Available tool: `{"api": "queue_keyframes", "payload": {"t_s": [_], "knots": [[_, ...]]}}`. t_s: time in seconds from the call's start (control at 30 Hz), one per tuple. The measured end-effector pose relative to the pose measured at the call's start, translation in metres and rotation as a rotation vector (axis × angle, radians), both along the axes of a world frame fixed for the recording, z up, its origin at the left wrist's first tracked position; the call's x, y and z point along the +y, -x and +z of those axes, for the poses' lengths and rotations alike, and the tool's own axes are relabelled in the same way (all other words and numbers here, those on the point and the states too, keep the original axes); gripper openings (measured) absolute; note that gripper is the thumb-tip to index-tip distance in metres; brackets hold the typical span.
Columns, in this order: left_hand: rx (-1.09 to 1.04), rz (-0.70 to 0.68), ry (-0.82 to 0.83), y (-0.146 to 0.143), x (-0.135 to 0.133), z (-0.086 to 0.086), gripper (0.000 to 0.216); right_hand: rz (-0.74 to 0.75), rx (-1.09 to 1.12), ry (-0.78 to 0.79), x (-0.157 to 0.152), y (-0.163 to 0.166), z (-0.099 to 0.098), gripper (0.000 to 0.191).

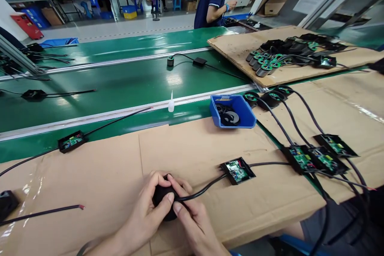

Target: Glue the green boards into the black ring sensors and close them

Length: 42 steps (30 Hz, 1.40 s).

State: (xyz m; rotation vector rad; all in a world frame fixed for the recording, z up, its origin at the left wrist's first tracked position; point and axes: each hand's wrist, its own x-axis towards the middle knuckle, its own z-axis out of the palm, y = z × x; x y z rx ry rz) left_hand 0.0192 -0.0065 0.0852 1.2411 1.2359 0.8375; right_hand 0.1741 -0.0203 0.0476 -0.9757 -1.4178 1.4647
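Note:
Both my hands are closed around a round black housing [170, 213] just above the cardboard-covered bench [120, 176]. My left hand [153, 204] grips its left side, thumb pressed on the face. From the right, my right hand [192, 212] pinches its edge where a black cable [207, 187] comes out. That cable runs to an open black box with a green circuit board [238, 171], lying on the cardboard. Fingers hide much of the housing.
A blue bin [233, 113] holds black rings. Several cabled circuit boxes [301, 159] lie at right. Motor parts [265, 66] crowd a cardboard sheet behind them. A small white bottle [171, 104] stands by the green conveyor [120, 84]. A person [213, 0] stands beyond it.

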Motion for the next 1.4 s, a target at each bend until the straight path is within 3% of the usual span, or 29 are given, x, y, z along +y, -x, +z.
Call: {"api": "queue_keyframes", "payload": {"t_s": [0.43, 0.63, 0.7, 0.77, 0.87, 0.97, 1.1, 1.2, 1.3, 1.4], "knots": [[0.029, 0.012, -0.117, -0.002, 0.001, -0.007, 0.019, -0.006, -0.051, -0.029, 0.002, 0.0, 0.004, 0.043], [-0.016, -0.04, 0.063, 0.012, 0.013, -0.007, 0.026, 0.078, -0.307, -0.065, 0.001, -0.016, 0.014, 0.049], [0.01, -0.06, 0.132, 0.021, 0.02, -0.007, 0.031, 0.128, -0.457, -0.097, 0.004, -0.035, 0.024, 0.051], [0.042, -0.067, 0.162, 0.028, 0.026, -0.007, 0.032, 0.077, -0.601, -0.147, 0.011, -0.065, 0.032, 0.041], [0.097, -0.062, 0.132, 0.033, 0.033, -0.007, 0.031, -0.208, -0.911, -0.248, 0.027, -0.127, 0.031, 0.032], [0.151, -0.079, 0.097, 0.032, 0.035, -0.009, 0.031, -0.457, -1.407, -0.4, 0.045, -0.186, 0.015, 0.031], [0.166, -0.054, 0.062, 0.029, 0.035, -0.01, 0.035, -0.644, -1.538, -0.425, 0.063, -0.228, -0.004, 0.031], [0.161, -0.055, 0.042, 0.027, 0.035, -0.007, 0.038, -0.811, -1.659, -0.384, 0.069, -0.242, -0.01, 0.046], [0.157, -0.071, 0.011, 0.026, 0.035, -0.003, 0.038, -0.768, -1.777, -0.321, 0.076, -0.262, -0.012, 0.052], [0.138, -0.085, -0.014, 0.026, 0.034, -0.003, 0.039, -0.726, -1.751, -0.376, 0.088, -0.29, -0.008, 0.053]]}}
